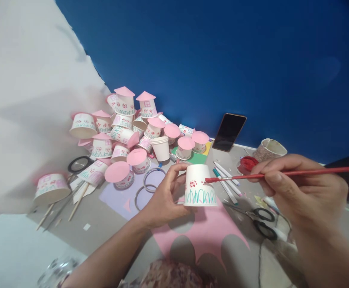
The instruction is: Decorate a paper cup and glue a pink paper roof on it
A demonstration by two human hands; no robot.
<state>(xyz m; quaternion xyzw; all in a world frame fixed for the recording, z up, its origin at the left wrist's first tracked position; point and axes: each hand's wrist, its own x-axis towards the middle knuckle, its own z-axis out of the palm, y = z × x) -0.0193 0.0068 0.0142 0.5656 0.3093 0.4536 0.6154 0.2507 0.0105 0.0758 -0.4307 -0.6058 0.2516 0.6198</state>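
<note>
Cup point(198, 175) gripped inverted in left fingers point(173, 173) — brush point(237, 177), seemingly touching it, in right fingers point(288, 162).

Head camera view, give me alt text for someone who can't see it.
A left hand steadies an upside-down paper cup while the right hand touches a red-tipped brush to it, adding red marks above green squiggles. Pink-topped decorated cups crowd behind.

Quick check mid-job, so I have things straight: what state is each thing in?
Held cup: upside down, partly decorated.
Paintbrush: bristles red.
Red paint container: open.
Phone: propped up, screen dark.
Plain cups: nested, mouths up.
Scissors: lying down, blade opening unclear.
Pink sheet: cut, with round gaps.
</note>
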